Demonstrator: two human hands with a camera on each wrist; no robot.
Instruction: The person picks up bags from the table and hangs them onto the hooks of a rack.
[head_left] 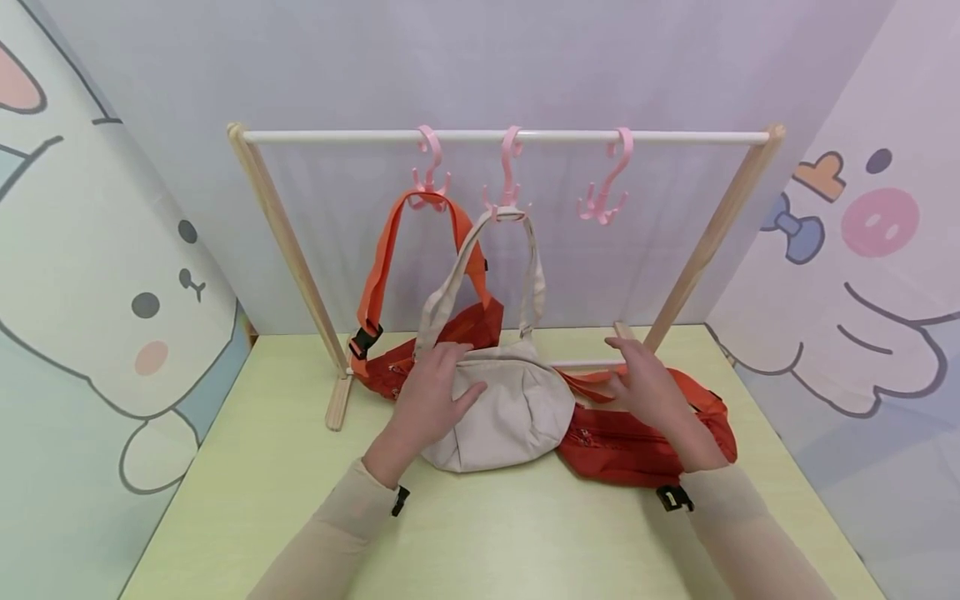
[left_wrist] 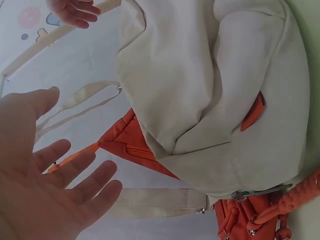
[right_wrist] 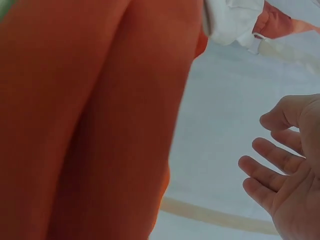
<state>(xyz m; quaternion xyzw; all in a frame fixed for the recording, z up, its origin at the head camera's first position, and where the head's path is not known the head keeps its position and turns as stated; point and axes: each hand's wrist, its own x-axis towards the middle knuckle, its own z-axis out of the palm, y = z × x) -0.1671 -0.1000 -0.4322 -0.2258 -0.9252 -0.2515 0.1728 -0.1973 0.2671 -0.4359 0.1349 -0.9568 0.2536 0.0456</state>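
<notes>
A cream waist bag point(head_left: 510, 408) sits on the table, its strap looped up over the middle pink hook point(head_left: 512, 171). Behind it on the left, a red waist bag point(head_left: 480, 325) has its orange strap point(head_left: 386, 250) over the left hook point(head_left: 430, 167). My left hand point(head_left: 427, 400) is by the cream bag's left side; in the left wrist view its fingers point(left_wrist: 92, 182) are apart and hold nothing. Another red bag point(head_left: 615, 450) lies at the right with its orange strap bunched on top. Over it hovers my right hand point(head_left: 652, 392), its relaxed fingers point(right_wrist: 265, 172) around nothing.
A white rail point(head_left: 360, 136) on wooden legs point(head_left: 708, 250) spans the back of the pale yellow table point(head_left: 247, 500). The right pink hook point(head_left: 607, 179) hangs bare. Cartoon-printed panels point(head_left: 112, 275) stand on both sides.
</notes>
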